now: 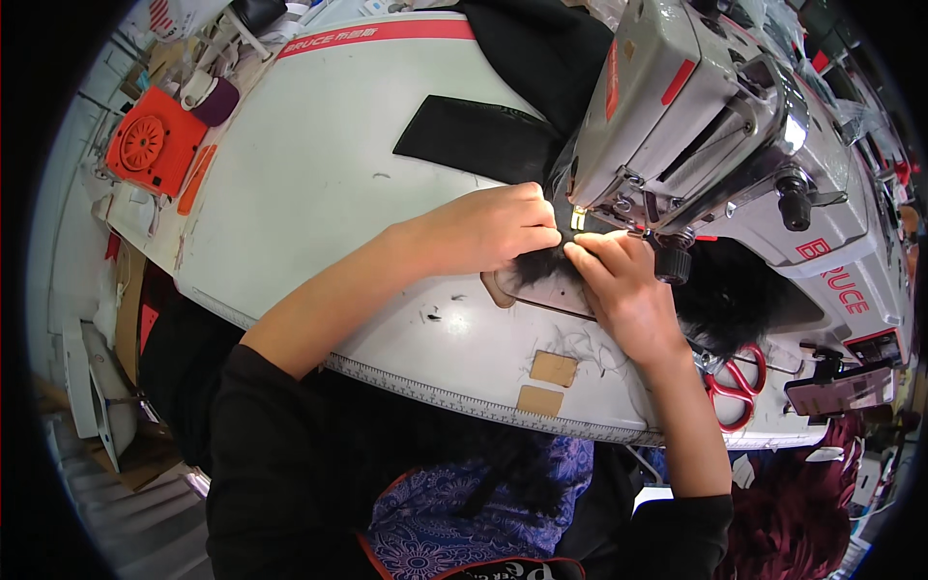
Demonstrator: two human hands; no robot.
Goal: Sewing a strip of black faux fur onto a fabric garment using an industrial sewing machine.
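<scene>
Both hands meet just in front of the lit presser foot (578,218) of a grey sewing machine (638,106). My left hand (498,230) is closed, its fingertips pinching black furry fabric (538,265) at the left of the foot. On the right, my right hand (623,290) pinches the same fabric close to the needle, thumb and fingers together. More black fur (730,295) lies under the machine arm, right of my right hand. A flat black fabric panel (474,135) lies behind my left hand, joining darker cloth (541,58) at the back.
Red-handled scissors (739,391) lie right of my right wrist. Two tan card pieces (553,369) sit near the table's ruler edge (435,391). An orange device with a round grille (145,143) and a purple-and-white spool (211,100) stand at the far left. A phone (841,389) is mounted at the right.
</scene>
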